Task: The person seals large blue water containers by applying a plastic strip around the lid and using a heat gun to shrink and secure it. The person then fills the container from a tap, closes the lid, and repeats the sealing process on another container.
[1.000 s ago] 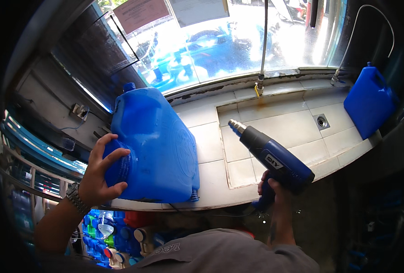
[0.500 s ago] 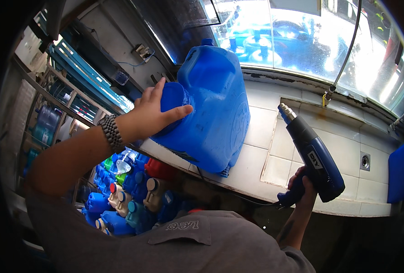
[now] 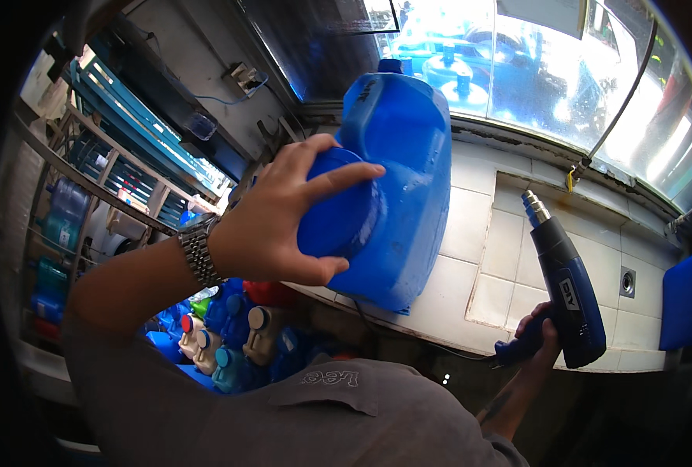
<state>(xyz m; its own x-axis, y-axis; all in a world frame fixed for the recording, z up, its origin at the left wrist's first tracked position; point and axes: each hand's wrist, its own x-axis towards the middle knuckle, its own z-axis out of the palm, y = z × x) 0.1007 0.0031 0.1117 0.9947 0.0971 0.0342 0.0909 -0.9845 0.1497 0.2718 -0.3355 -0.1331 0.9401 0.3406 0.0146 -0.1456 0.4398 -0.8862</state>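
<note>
A large blue plastic water jug (image 3: 420, 210) stands on the tiled counter, with its wide round screw cap (image 3: 334, 214) turned toward me. My left hand (image 3: 272, 214) is wrapped over that cap, its fingers and thumb spread around the rim. A smaller blue cap (image 3: 390, 65) tops the jug's far end. To the right, my right hand (image 3: 544, 336) grips the handle of a dark blue heat gun (image 3: 570, 292). The gun's metal nozzle points up and away, apart from the jug.
A recessed tiled basin with a drain (image 3: 628, 282) lies right of the jug. A blue container (image 3: 687, 300) sits at the counter's right end. Several jugs (image 3: 229, 370) crowd the floor below left. Beyond the counter is a window (image 3: 548, 86); a power outlet (image 3: 245, 80) hangs on the wall.
The jug has shifted right and turned, bringing its large cap more into view. My left hand has moved right with it, now spread across the cap. The heat gun has moved slightly right and down.
</note>
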